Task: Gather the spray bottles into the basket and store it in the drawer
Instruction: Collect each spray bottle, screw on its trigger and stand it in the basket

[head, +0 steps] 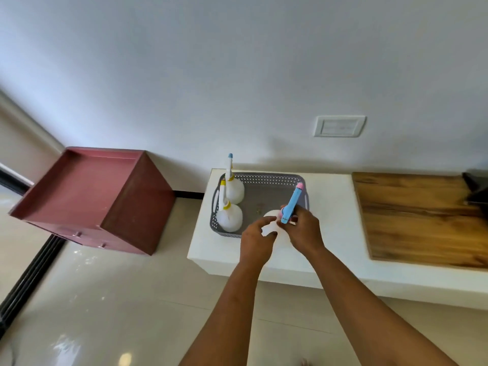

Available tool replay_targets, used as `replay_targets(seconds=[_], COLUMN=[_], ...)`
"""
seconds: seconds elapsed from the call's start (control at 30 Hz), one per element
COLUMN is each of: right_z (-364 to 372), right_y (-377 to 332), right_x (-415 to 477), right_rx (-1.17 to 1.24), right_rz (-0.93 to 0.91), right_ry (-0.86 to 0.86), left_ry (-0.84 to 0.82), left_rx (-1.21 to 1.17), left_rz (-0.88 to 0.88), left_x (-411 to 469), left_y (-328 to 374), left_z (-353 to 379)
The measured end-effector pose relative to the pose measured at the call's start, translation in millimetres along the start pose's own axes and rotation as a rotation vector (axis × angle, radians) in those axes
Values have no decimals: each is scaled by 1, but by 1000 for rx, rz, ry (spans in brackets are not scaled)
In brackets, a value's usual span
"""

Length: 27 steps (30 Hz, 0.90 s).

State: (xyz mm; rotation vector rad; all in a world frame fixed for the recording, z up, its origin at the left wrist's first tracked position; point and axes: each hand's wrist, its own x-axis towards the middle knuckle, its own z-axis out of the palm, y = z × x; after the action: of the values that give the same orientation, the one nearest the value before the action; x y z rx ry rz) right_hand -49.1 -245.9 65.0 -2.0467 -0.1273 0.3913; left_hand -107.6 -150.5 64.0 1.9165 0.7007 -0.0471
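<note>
Currently two spray bottles stand in the grey basket; both hands clasp the third bottle over it. Drawer storage remains.

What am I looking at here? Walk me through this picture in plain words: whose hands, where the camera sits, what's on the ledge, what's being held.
There is no machine: a person wears a camera on the head, looking forward and down at their two bare arms.

On the white ledge sits a grey perforated plastic basket. Two white spray bottles with yellow collars already stand at its left end.

A third white bottle is held over the basket's near edge. The right hand grips its blue trigger head with a pink tip, and the left hand steadies its body.

A wooden board lies on the right of the ledge. The dark red drawer cabinet stands on the floor to the left, drawers shut.
</note>
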Motion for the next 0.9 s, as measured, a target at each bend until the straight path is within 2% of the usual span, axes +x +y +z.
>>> replay_targets(seconds=[0.2,0.47,0.9], right_z=[23,66,99], right_y=[4,37,53], right_x=[78,195,249], right_rx=[-87,-252,-304], right_rz=[-18,-112,-210], right_ry=[-24,-82,-127], left_ry=[-20,-9,10], left_rx=[-75,-142,-91], left_rz=[-132,-211,-248], left_x=[57,156,206], left_y=[-17,-39,-56], left_z=[-2,26,37])
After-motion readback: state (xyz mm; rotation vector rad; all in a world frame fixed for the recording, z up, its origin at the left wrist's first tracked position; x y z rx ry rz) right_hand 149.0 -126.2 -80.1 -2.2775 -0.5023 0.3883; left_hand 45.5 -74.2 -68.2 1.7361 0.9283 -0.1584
